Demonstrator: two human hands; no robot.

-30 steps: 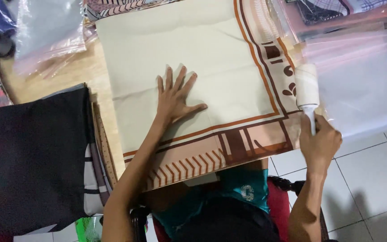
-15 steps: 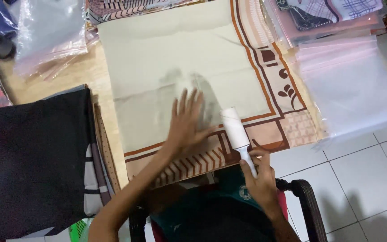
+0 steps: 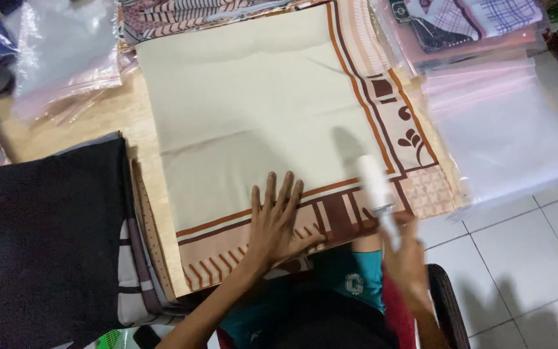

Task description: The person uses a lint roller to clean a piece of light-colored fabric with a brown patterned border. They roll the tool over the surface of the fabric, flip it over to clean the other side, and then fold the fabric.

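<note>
The folded scarf (image 3: 259, 123) lies flat on the wooden table (image 3: 98, 119). Its field is plain cream; a brown and orange line frames it, and a peach border with brown stripes, chevrons and a leaf motif runs along the near and right edges. A faint crease crosses the cream field beyond the fingertips.

The lint roller (image 3: 374, 184) is white, with a cylindrical head and a slim white handle. It sits on the striped border, to the right of the left hand's fingers.

The left hand (image 3: 278, 226) lies palm down on the near border. Its fingers are spread apart and extended, fingertips reaching the brown frame line and pointing away from the person. The forearm enters from the lower left.

The right hand (image 3: 407, 258) is blurred. Its fingers are wrapped around the roller handle, at the near table edge.

The roller's long axis runs from the right hand away from the person, tilted slightly left. The head points toward the cream field; the handle points back at the person.

A stack of dark fabric (image 3: 46, 239) lies left of the left hand. Clear plastic bags (image 3: 505, 123) lie beyond the right hand, to the right.
</note>
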